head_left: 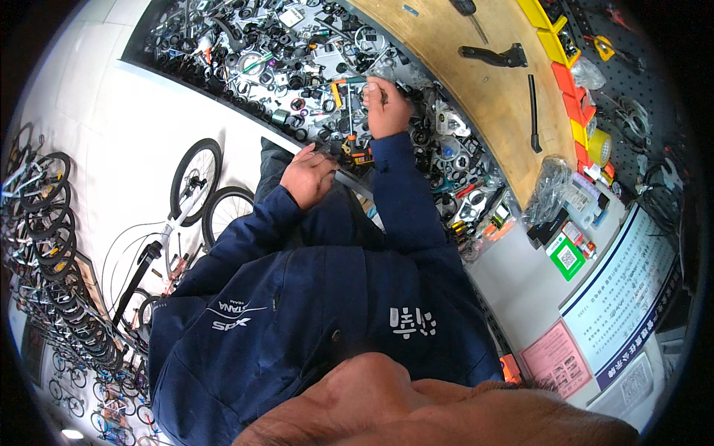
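Note:
My right hand [388, 108] is closed over the drawer of bicycle parts, its fingers around the right end of a T-shaped tool [349, 108]. The tool has a teal and orange crossbar and a thin metal shaft. Below the shaft's lower end lies a yellow-and-black object [360, 157], too small to name. My left hand [309, 178] rests at the drawer's near rim [223, 104] with bent fingers. Whatever those fingers hold, if anything, is hidden. Loose small metal and black parts [297, 70] fill the drawer around both hands.
Beyond the drawer is a wooden worktop [424, 26] with a black lever-like part [494, 56] and a black rod [533, 115]. Yellow and red bins [569, 89] line its far edge. A bicycle [175, 219] stands left; many more fill the lower left.

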The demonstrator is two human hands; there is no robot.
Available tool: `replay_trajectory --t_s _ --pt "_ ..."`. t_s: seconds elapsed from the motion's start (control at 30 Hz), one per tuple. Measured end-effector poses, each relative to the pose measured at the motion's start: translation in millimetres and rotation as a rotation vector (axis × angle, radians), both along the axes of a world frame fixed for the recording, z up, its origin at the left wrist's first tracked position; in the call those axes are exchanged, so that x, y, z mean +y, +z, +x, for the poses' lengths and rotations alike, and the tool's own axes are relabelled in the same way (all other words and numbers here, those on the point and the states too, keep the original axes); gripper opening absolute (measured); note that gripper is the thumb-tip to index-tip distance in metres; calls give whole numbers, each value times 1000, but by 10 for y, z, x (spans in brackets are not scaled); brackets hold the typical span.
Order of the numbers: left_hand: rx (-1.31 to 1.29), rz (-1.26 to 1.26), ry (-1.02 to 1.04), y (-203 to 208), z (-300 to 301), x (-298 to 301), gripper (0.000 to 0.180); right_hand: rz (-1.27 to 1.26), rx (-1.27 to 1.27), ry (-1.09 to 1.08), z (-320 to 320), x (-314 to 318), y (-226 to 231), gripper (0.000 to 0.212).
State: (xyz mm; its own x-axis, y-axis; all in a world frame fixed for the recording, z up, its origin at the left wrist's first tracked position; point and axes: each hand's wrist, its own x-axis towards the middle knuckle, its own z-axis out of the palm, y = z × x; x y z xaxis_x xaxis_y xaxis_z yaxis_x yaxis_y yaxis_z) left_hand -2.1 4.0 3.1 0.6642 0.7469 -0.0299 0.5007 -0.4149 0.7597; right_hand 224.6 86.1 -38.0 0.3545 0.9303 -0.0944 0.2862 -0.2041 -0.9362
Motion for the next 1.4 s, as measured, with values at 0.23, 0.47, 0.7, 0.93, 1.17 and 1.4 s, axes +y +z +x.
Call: replay_trajectory --t_s 0.23,0.47,0.7,0.93,1.17,1.4 --pt "-37 -2 18 -2 -17 -1 27 -81 173 49 -164 -183 188 21" --pt "-47 -21 24 9 -21 -3 29 11 38 208 -599 -13 -2 17" --pt "-48 -31 32 6 -20 -15 27 140 -220 45 -444 223 -182 21" --pt "-52 -30 22 -7 -48 -1 27 70 -113 -60 -294 236 -142 23" --pt "-128 -77 3 38 -103 47 32 126 -115 18 -452 332 -19 22" --pt "-326 -136 99 122 -261 196 27 142 -75 146 -780 650 -39 20"
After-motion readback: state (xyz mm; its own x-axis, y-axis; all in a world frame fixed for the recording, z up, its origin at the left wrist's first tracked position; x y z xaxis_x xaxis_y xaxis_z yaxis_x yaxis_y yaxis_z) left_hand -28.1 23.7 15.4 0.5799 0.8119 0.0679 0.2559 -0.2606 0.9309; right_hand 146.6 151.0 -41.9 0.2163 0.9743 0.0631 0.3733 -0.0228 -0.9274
